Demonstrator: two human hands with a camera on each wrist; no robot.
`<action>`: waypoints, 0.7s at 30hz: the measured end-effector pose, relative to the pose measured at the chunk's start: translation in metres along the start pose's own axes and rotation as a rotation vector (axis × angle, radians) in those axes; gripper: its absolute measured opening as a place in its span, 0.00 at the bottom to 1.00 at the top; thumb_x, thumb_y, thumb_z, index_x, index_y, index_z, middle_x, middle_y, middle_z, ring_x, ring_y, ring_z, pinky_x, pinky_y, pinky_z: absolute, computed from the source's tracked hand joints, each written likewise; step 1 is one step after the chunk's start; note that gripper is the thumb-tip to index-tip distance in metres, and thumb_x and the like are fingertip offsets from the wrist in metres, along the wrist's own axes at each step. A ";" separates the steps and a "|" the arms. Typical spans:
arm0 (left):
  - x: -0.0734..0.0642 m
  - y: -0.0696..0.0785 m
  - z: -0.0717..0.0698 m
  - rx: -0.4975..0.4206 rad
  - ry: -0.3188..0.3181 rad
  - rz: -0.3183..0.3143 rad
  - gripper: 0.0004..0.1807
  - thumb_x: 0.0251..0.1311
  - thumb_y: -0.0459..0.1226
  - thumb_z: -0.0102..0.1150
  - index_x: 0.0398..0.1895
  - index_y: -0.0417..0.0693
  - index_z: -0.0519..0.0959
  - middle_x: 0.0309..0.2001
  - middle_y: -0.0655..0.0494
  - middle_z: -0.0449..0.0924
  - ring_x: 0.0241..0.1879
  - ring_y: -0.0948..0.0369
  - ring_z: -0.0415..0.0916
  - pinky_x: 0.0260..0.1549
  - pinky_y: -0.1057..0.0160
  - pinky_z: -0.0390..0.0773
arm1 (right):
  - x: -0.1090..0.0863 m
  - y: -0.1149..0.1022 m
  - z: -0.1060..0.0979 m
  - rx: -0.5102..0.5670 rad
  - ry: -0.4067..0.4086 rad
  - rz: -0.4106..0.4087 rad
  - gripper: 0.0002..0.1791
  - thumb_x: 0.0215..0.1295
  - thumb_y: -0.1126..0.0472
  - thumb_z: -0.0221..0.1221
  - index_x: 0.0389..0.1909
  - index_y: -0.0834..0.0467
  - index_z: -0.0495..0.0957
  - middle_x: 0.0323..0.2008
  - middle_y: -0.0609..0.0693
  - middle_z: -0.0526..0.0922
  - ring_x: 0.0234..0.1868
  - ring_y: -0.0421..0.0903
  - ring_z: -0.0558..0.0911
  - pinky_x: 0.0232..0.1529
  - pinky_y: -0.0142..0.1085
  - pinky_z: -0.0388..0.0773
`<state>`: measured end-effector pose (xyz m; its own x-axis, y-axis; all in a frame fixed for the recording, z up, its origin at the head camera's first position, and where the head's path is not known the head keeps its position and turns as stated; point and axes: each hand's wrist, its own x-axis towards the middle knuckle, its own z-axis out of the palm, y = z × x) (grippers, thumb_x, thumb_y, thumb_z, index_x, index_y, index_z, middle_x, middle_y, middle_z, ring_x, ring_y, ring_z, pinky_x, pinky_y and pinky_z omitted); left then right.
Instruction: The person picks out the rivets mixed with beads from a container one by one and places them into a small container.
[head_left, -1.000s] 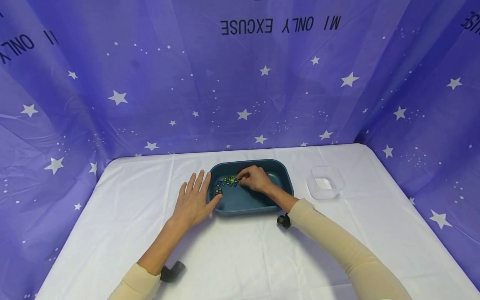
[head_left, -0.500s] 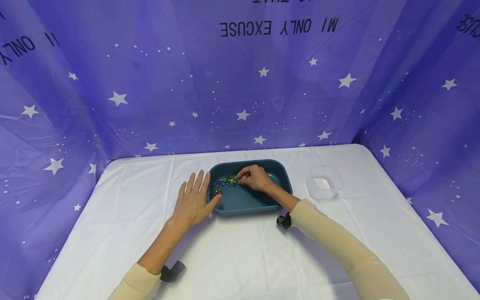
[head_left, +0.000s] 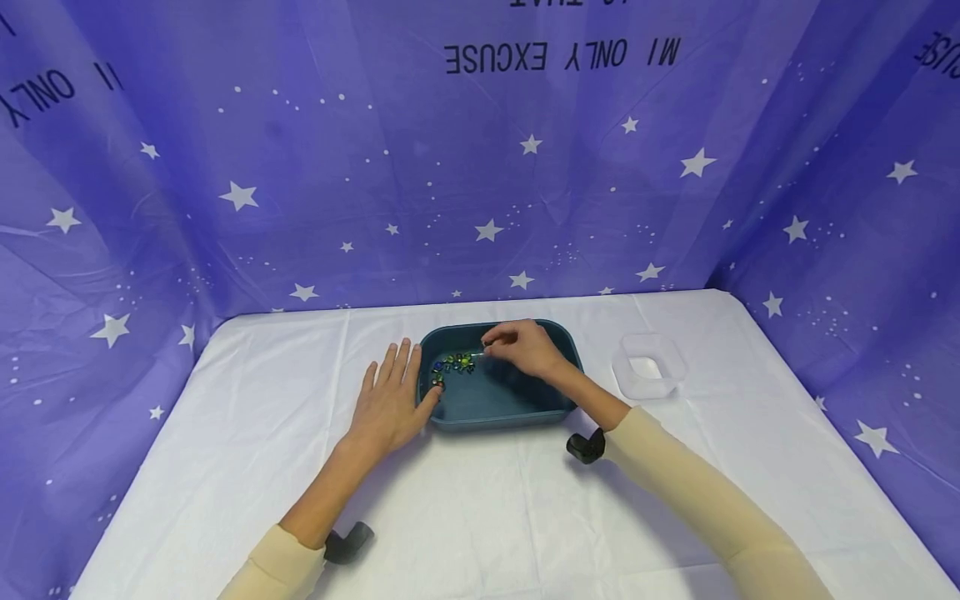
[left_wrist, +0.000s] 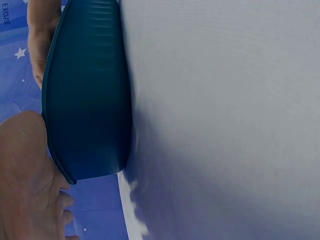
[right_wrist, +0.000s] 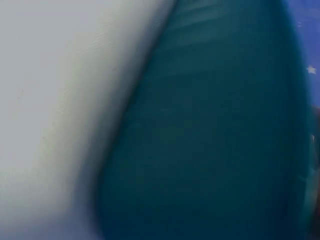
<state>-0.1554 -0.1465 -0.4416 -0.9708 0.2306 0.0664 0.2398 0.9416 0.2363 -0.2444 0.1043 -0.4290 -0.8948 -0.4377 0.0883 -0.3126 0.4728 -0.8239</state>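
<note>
Several glass marbles (head_left: pixel 459 362), green, yellow and blue, lie along the left side of a dark teal basin (head_left: pixel 495 408). My left hand (head_left: pixel 386 408) rests on the basin's left rim with its fingers straight and the thumb over the edge. Over the basin, my right hand (head_left: pixel 525 348) pinches a small shiny marble between thumb and fingertips, mostly hidden by them. In the left wrist view the basin's outer wall (left_wrist: pixel 90 90) stands beside the left palm (left_wrist: pixel 25 180). The right wrist view is blurred and mostly filled by the basin wall (right_wrist: pixel 210 120).
A clear square plastic container (head_left: pixel 648 367) stands to the right of the basin on the white tablecloth (head_left: pixel 480 508). Purple curtains with white stars (head_left: pixel 487 230) hang behind and at both sides of the table.
My right hand has lifted and shifted slightly right, away from the marbles, with a small marble at its fingertips. The left hand and the basin have stayed in place.
</note>
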 end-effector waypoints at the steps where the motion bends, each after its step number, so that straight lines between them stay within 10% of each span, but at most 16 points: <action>1: 0.000 0.000 0.000 -0.002 0.006 0.002 0.44 0.74 0.59 0.39 0.80 0.39 0.46 0.79 0.42 0.42 0.78 0.48 0.34 0.70 0.40 0.42 | -0.001 -0.001 -0.003 0.018 0.005 -0.001 0.12 0.65 0.64 0.65 0.47 0.64 0.86 0.35 0.48 0.87 0.37 0.44 0.85 0.41 0.40 0.80; 21: -0.003 0.006 -0.001 -0.024 0.004 -0.045 0.39 0.75 0.48 0.41 0.78 0.32 0.47 0.79 0.39 0.40 0.77 0.46 0.35 0.71 0.40 0.41 | -0.052 -0.003 -0.081 0.170 0.158 0.076 0.16 0.66 0.61 0.65 0.51 0.66 0.83 0.42 0.56 0.86 0.43 0.58 0.82 0.41 0.36 0.80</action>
<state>-0.1507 -0.1416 -0.4397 -0.9805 0.1873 0.0592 0.1963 0.9448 0.2625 -0.2226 0.1877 -0.3856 -0.9567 -0.2743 0.0976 -0.1958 0.3582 -0.9129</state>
